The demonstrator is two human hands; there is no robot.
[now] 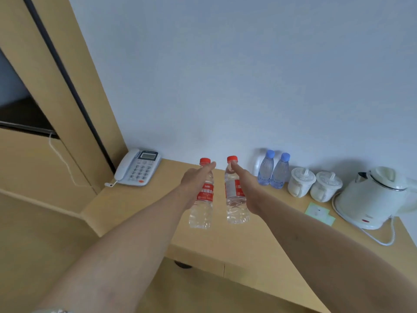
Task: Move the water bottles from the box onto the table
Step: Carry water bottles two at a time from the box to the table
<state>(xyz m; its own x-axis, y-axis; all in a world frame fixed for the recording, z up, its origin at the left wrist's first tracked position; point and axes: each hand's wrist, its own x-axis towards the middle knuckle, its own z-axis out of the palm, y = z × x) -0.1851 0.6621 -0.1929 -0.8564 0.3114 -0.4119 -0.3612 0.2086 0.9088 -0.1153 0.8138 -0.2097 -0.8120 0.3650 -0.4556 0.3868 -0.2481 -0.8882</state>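
At frame centre, the left hand (196, 177) holds one red-capped water bottle (202, 199) by the neck, and the right hand (242, 179) holds another (234, 195), both grips closed, upright above the table (225, 240), seemingly for setting down beside the blue-capped bottles (273, 171).

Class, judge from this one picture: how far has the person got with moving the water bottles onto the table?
Possibly done: two blue-capped bottles already stand upright on the table by the wall. In hand: the left hand and right hand each grip a red-capped bottle, left bottle and right bottle, upright over the table. Left: setting both down. The box is out of view.
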